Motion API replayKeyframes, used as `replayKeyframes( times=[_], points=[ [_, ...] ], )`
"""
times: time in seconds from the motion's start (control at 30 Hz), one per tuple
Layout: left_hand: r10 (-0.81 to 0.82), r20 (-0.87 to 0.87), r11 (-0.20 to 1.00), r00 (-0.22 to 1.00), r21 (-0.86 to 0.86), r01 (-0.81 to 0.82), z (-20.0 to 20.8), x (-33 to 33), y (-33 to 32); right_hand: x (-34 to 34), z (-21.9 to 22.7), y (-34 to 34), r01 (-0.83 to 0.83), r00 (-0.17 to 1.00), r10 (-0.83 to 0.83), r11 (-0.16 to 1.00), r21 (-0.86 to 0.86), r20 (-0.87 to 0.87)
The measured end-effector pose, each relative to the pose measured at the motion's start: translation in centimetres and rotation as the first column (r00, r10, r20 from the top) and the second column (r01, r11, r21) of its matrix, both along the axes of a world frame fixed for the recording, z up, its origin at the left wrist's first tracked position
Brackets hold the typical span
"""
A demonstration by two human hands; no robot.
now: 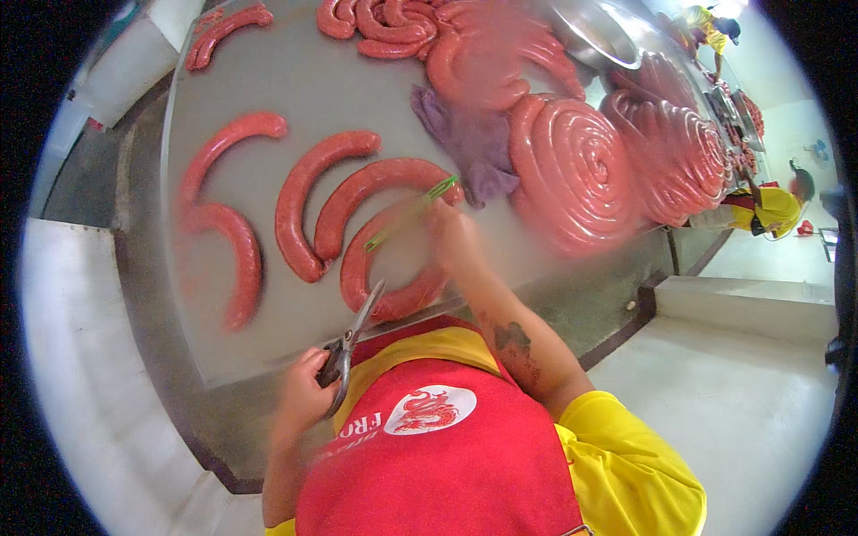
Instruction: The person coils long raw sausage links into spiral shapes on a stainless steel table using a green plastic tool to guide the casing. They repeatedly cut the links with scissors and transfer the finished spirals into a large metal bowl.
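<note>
My left hand (307,389) is closed round the handles of a pair of scissors (364,313), their dark blades pointing up over the table's near edge. My right hand (456,237) is closed at the end of a curved raw sausage (407,299), with a thin green strip (441,188) showing at its fingers. A blurred green streak runs down leftward from there; whether it belongs to the same strip I cannot make out. Beside them lie more curved sausages, one just behind (384,177) and another to the left (299,201).
A metal table (268,85) holds more sausages (237,259) at its left. A purple cloth (471,147) lies by large coils of sausage (576,170). Behind stands a metal bowl (594,31). Two people in yellow shirts (779,213) are at the far right.
</note>
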State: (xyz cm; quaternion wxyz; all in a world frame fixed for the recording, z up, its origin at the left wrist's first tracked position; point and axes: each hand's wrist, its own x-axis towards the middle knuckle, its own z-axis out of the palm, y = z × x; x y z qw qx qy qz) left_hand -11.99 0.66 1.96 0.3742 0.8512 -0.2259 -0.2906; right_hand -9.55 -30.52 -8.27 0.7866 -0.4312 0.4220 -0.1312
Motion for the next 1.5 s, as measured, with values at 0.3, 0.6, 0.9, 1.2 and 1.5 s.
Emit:
replayKeyframes(
  times=[0.3,0.6,0.9,1.2,1.5],
  points=[
    [0.128,0.184,0.992,0.975,-0.007,-0.129,-0.3,0.2,-3.1,3.9,3.6,-2.7,-0.128,0.855,0.070,0.989,0.079,0.515],
    [0.022,0.477,0.987,0.879,0.127,-0.094,4.0,7.7,-6.4,5.5,5.3,-3.3,-0.474,0.698,0.407,0.879,-0.047,0.589],
    [-0.106,0.100,0.941,0.989,0.330,0.067,7.4,13.8,-9.8,6.5,5.5,-3.0,-0.528,0.644,0.499,0.839,-0.135,0.579],
    [-0.286,0.076,0.952,0.955,0.138,0.274,6.6,17.8,-10.2,6.2,7.8,-3.5,-0.642,0.610,0.600,0.757,-0.122,0.518],
    [-0.280,0.001,0.953,0.960,0.123,0.278,6.0,18.4,-10.3,6.7,6.1,-3.9,-0.645,0.649,0.620,0.756,-0.112,0.440]
  ],
)
